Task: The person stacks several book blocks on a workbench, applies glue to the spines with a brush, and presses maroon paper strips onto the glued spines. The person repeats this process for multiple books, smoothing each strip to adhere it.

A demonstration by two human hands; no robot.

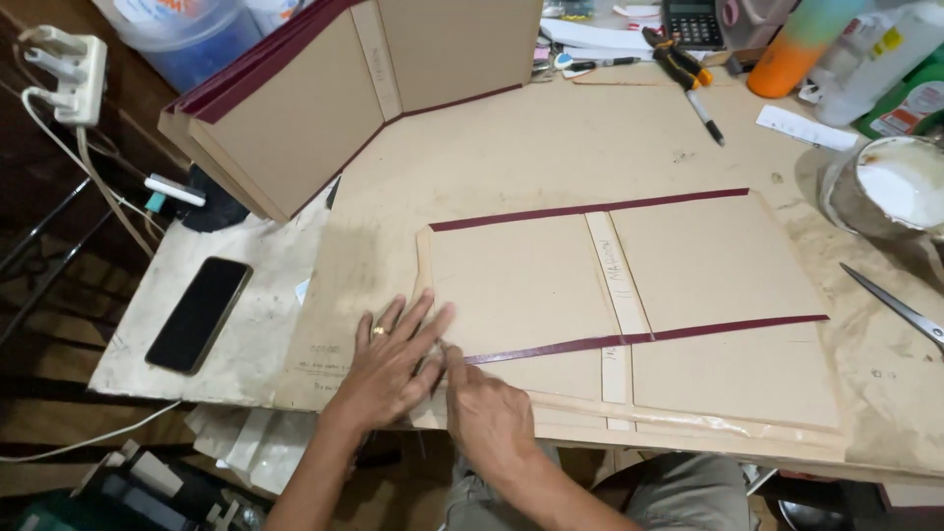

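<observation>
We press the left hand (pixel 388 366), fingers spread, flat on the cardboard cover (pixel 521 295) to steady it; right hand (pixel 487 413) fingers pinch the maroon strip (pixel 551 347) end.

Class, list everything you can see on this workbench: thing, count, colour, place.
Book cover: one, brown board with maroon edging, flat at centre.
Stacked covers: several, brown and maroon, rear left.
Phone: one, black, left.
Power strip: one, white, far left.
Glue tub: one, white, right.
Scissors: one, metal, right edge.
Calculator: one, black, rear.
Bottle: one, orange, rear right.
Left hand: flat on cover's corner.
Right hand: pressing maroon strip.
</observation>
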